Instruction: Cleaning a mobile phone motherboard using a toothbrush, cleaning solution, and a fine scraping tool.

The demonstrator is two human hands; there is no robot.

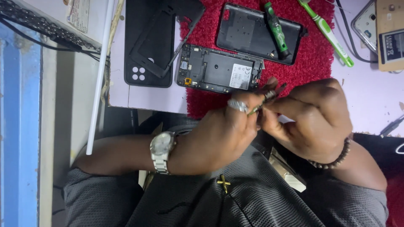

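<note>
My left hand (pixel 219 134), with a silver watch and a ring, and my right hand (pixel 311 120), with a bead bracelet, meet above my lap at the table edge. Together they pinch a thin metal tool (pixel 264 100), like tweezers, between their fingertips. Just beyond the fingers lies an opened black phone body (pixel 219 69) with its inner parts showing, half on a red mat (pixel 313 59). A black back cover (pixel 252 29) rests on the mat farther off, with a green screwdriver (pixel 275 29) lying across it.
A green and white toothbrush (pixel 328 31) lies on the mat's right. A black phone frame (pixel 153 40) sits on another dark phone (pixel 141 73) at the left. A battery (pixel 391 42) and another phone (pixel 365 23) are at the far right. A white rod (pixel 100 80) runs along the table's left edge.
</note>
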